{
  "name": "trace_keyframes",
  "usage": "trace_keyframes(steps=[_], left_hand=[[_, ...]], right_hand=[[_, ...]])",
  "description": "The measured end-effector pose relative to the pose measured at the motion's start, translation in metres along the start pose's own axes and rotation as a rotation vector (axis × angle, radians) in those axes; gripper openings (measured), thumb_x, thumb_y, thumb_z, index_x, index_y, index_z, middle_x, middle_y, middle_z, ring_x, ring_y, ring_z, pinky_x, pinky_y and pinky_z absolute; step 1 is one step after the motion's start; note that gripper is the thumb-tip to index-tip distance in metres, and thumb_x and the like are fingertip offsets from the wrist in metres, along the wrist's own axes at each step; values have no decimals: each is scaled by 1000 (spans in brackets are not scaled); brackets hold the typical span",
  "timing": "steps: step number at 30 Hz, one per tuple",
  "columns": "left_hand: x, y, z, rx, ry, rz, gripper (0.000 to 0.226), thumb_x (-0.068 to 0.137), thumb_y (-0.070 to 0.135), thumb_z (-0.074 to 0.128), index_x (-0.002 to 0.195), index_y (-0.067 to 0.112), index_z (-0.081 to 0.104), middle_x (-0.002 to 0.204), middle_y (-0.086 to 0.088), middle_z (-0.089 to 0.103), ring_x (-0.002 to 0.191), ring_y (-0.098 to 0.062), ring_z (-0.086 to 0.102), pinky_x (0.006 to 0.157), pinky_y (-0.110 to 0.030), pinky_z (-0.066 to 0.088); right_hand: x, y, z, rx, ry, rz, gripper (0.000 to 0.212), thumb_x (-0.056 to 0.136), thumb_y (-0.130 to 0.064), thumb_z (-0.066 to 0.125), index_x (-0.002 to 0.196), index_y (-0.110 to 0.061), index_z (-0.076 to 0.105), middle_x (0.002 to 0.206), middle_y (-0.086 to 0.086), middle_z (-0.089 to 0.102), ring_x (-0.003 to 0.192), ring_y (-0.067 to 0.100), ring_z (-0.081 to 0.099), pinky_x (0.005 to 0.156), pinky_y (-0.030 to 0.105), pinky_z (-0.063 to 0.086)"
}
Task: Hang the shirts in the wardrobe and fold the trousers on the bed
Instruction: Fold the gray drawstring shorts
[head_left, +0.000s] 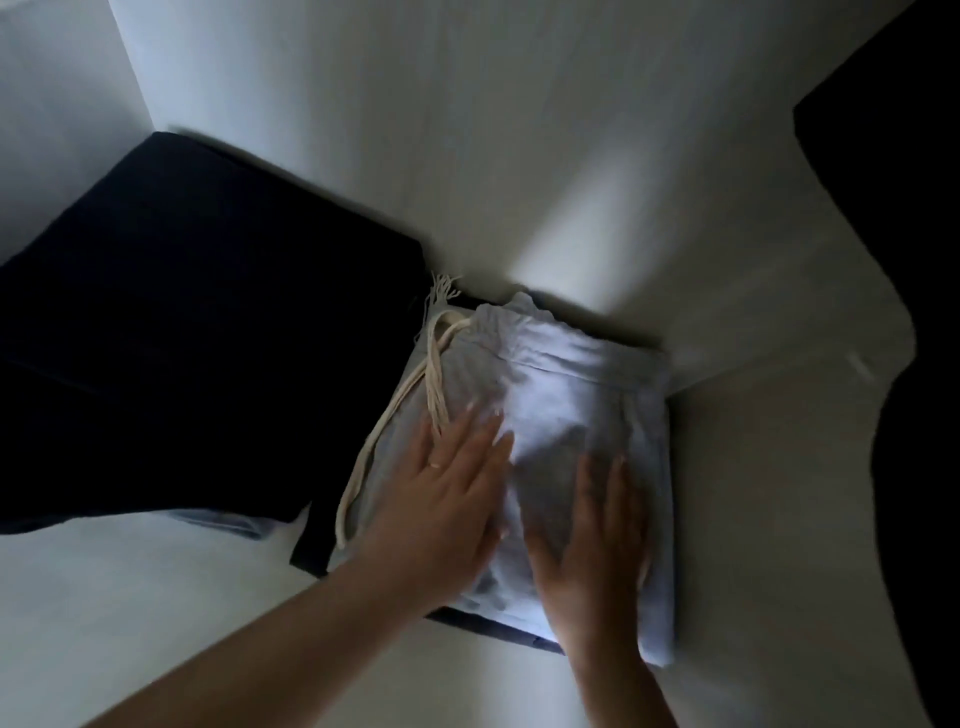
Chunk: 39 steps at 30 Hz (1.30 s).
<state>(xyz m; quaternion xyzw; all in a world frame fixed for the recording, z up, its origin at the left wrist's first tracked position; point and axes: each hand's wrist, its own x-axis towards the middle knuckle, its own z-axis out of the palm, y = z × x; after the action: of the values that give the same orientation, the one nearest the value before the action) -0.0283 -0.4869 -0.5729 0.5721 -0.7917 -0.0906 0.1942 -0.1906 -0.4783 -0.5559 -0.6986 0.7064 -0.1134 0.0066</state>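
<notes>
- Pale blue trousers (561, 415), soft cloth, lie folded on the white bed (753, 493), near 5 o'clock from the middle of the view.
- Left hand (447, 499) lies flat on the trousers w/ fingers straight & spread, gripping nothing. Prob. pressing the fold so it stays down.
- Right hand (597, 535) also lies flat, fingers straight, at 3 o'clock from the left hand. Two flat hands push air out & make the pile neat, I think.
- Cream cord (431, 374) from the waist trails off at 11 o'clock from the left hand, loose over the edge.
- Dark cloth edge (498, 626) peeks out under the blue pile, so it sits on smth else folded.
- Big dark cloth (182, 322) lies at 9 o'clock, just beside the pile. Can't tell if shirt or trousers.
- Blue pair looks nearly done; no wardrobe in view.
</notes>
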Motion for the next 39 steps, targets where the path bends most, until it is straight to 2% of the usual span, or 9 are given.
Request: trace_keyframes(steps=[7, 10, 12, 14, 17, 20, 24, 33, 39], left_hand=[[-33, -14, 34, 37, -93, -56, 79, 90, 58, 38, 145, 3, 36, 154, -19, 29, 144, -33, 24, 114, -49, 21], [-31, -12, 31, 35, -185, -71, 81, 89, 61, 35, 147, 5, 35, 156, -17, 24, 145, -32, 20, 117, -47, 14], [-29, -15, 21, 49, -280, -79, 81, 90, 61, 34, 153, 11, 20, 160, -12, 3, 148, -27, -4, 120, -43, -7], [-29, -16, 10, -12, -325, -114, 78, 90, 56, 42, 153, 18, 16, 162, -6, 5, 149, -23, -1, 119, -37, -4], [-47, -14, -27, -261, -187, -290, 52, 89, 43, 54, 137, 26, 43, 134, 5, 53, 125, -17, 50, 98, -30, 40], [-80, -15, -74, -505, -93, -463, 37, 92, 32, 56, 129, 28, 55, 121, 14, 62, 111, -4, 58, 91, -23, 45], [-133, -17, -148, -712, 117, -613, 23, 92, 30, 59, 113, 37, 59, 93, 27, 64, 91, 13, 59, 81, -9, 44], [-253, -13, -312, -884, 456, -784, 18, 90, 18, 62, 94, 35, 67, 95, 12, 73, 89, -2, 68, 79, -19, 49], [-334, 8, -388, -826, 694, -838, 10, 88, 22, 66, 97, 26, 71, 95, 8, 73, 84, -2, 69, 69, -5, 47]], right_hand=[[-23, 13, 36, -152, -115, 34, 74, 85, -61, 36, 140, -12, 48, 149, 22, 35, 137, 37, 37, 109, 60, 25], [-23, 12, 31, -173, -203, 46, 75, 88, -63, 33, 147, -16, 36, 155, 19, 25, 143, 32, 25, 113, 57, 17], [-18, 9, 22, -201, -316, 66, 75, 91, -64, 33, 152, -23, 17, 160, 13, 7, 148, 26, 6, 116, 52, 5], [-12, 0, 11, -51, -386, 118, 70, 91, -56, 46, 150, -26, 23, 160, 9, 12, 147, 23, 9, 117, 44, 9], [-17, -44, -24, 551, -422, 241, 38, 91, -24, 61, 128, -24, 56, 131, 0, 57, 125, 13, 50, 104, 28, 39], [-41, -85, -55, 785, -430, 190, 26, 91, -14, 60, 107, -35, 61, 107, -16, 65, 98, -11, 59, 81, 8, 46], [-67, -131, -106, 954, -422, 114, 21, 93, -22, 60, 108, -36, 63, 101, -27, 64, 93, -23, 54, 72, -3, 40], [-125, -239, -212, 1140, -513, -184, 26, 93, -18, 59, 99, -43, 63, 102, -26, 68, 100, -10, 61, 81, 7, 47], [-171, -306, -249, 1179, -698, -493, 30, 93, -22, 59, 98, -51, 66, 109, -22, 67, 105, -1, 62, 88, 17, 46]])
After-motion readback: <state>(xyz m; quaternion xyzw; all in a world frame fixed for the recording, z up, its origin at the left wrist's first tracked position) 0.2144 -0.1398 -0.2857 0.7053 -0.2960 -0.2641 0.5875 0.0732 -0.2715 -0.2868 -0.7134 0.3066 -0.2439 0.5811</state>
